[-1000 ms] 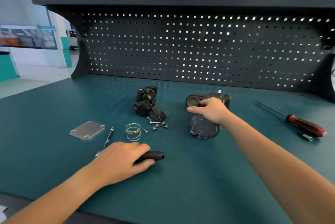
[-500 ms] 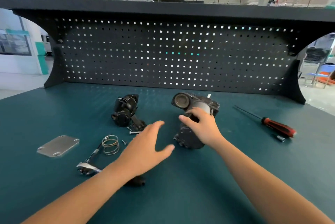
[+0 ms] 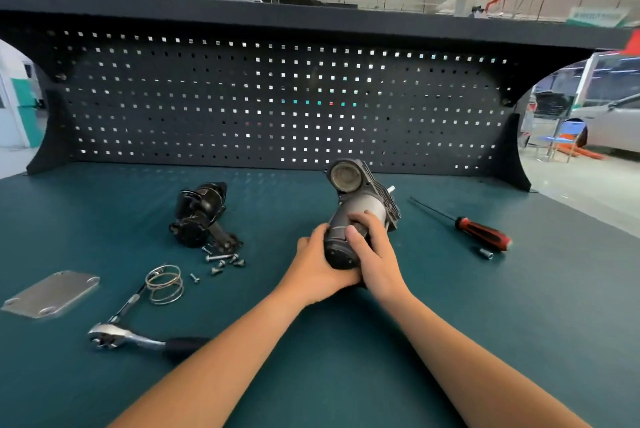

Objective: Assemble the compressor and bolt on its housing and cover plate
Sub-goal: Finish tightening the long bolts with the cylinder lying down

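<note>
Bench mat (image 3: 467, 341): teal, far edge closed by the black pegboard (image 3: 277, 98) w/ shelf lip above. The widest bare stretch lies near side and right of the R forearm. Left half is crowded.
- cover plate (image 3: 52, 294) flat near the left edge
- ratchet (image 3: 124, 339) near front, handle partly under the L forearm
- wire spring (image 3: 164, 284) just beside the ratchet's extension bar
- loose screws (image 3: 225, 259) bunched at the foot of the black housing part (image 3: 199, 216)
- right side: red-handled screwdriver (image 3: 481, 232), small socket (image 3: 486, 253) just beside its handle

Writing: teal/white signs hang from the ceiling, txt too blurred to read. No legible marks on parts.

Compressor body (image 3: 363, 211): mid-bench, tilted, round open end raised twd the pegboard. Cannot tell if its near end touches the mat.

Left hand (image 3: 318, 271) cups the near end from the left, thumb up along the side; its other fingers are hidden underneath. Right hand (image 3: 377, 258) grips from the right, fingers (image 3: 362, 219) curled over the grey barrel, close together, thumb on the dark end section.
</note>
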`<control>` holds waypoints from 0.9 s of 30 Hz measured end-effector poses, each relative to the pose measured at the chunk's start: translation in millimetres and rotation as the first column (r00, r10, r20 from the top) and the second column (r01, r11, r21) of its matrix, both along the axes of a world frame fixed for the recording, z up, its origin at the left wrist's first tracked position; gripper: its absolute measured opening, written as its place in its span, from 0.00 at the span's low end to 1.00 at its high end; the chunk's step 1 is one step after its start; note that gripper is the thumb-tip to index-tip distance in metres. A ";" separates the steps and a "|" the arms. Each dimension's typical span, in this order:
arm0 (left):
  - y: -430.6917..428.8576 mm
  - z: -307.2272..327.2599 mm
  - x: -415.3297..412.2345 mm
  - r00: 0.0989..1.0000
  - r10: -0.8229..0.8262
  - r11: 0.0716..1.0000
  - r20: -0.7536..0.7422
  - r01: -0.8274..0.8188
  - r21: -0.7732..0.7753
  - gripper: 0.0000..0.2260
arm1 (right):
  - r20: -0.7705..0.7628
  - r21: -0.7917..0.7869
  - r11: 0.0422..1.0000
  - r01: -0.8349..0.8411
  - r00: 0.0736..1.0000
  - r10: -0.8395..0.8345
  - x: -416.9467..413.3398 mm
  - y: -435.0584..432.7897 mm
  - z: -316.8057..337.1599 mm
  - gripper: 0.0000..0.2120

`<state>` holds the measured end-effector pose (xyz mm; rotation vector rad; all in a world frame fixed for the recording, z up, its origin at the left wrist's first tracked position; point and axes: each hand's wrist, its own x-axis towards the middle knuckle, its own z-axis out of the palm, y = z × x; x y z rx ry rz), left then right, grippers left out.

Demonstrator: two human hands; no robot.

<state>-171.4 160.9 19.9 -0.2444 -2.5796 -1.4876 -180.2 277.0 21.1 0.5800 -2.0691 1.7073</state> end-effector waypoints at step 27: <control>9.1 10.0 26.1 0.976 0.037 0.936 -0.214 -0.109 -0.334 0.22 | 0.201 0.020 1.000 0.021 0.979 -0.024 21.5 62.2 4.9 0.11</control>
